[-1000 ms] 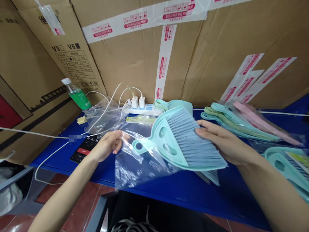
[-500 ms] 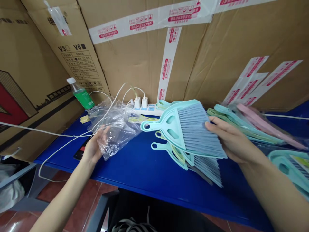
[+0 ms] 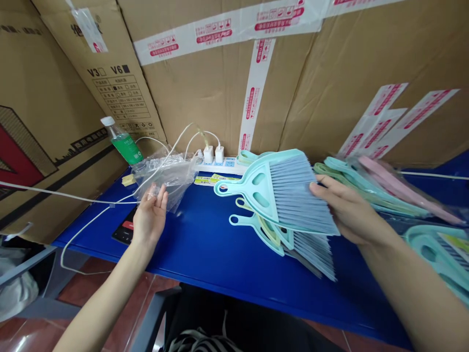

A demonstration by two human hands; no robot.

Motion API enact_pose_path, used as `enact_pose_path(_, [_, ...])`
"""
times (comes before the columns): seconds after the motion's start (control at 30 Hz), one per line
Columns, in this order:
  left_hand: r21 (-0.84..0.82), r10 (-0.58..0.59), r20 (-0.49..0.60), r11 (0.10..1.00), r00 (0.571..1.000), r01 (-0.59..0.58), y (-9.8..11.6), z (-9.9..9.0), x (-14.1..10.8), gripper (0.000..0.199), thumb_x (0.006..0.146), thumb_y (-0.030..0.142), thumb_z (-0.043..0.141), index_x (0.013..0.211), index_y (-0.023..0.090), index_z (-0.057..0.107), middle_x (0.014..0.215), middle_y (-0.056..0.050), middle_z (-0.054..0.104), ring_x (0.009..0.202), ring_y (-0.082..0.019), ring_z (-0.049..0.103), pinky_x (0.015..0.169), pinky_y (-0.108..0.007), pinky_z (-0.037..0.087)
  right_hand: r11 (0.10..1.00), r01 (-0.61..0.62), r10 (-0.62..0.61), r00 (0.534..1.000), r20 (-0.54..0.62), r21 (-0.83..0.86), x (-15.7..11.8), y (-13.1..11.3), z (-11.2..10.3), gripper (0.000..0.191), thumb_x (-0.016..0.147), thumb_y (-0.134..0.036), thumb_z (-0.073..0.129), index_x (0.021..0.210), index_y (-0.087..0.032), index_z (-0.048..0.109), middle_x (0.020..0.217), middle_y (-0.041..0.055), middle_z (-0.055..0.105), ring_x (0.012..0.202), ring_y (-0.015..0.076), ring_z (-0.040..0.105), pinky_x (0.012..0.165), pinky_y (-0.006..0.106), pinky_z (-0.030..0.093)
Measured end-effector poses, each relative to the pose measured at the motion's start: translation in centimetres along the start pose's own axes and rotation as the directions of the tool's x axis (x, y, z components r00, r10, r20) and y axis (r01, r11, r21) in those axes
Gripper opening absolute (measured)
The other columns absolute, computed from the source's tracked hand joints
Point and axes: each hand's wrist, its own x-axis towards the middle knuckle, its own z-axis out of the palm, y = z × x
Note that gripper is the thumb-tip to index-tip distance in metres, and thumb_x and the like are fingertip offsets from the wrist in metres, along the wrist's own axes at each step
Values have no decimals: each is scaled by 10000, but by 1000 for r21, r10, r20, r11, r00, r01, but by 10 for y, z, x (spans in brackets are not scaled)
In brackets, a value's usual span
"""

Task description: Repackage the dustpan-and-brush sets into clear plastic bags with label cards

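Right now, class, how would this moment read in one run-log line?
left hand: at bag; right hand: gripping brush; beneath: another brush; by left wrist: phone

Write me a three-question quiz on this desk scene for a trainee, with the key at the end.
1. True or false: the right hand holds a turquoise dustpan-and-brush set by its ring handle.
2. Multiple choice: what colour is the label on the bottle? A) pink B) green C) orange
3. Short answer: which hand is nearer the phone?

Key: 1. False; it is held at the end with the bristles. 2. B. 3. The left hand.
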Motion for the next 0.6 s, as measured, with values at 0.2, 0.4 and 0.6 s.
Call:
enact_pose_path(0.2, [42,-155,61,987,986,153,2,15,6,345,947,20,338,1210,59,557,978,-125,696,840,-143,722,760,-183,594,991,-100,97,995,37,84,-1,2,6,644,395,-663,850,713,-263,457,730,-8,721,749,205,705,498,253,500])
enact_pose_path(0.4, [282,-382,138,900,914,333,12,1,3,394,1005,148,271,1269,38,541,633,-58,650,521,-148,658,529,-221,572,996,-34,26,994,107,77,2,9,2,519,509,-644,812,688,-277,491,683,-13,700,730,212,705,489,275,509])
enact_pose_path(0.6, [196,-298,146,943,943,268,3,12,18,371,999,56,271,1256,96,535,861,-69,739,586,-89,685,557,-146,545,998,-42,34,991,128,57,1,16,2,478,570,-624,789,774,-276,533,757,-11,718,782,224,707,543,301,547])
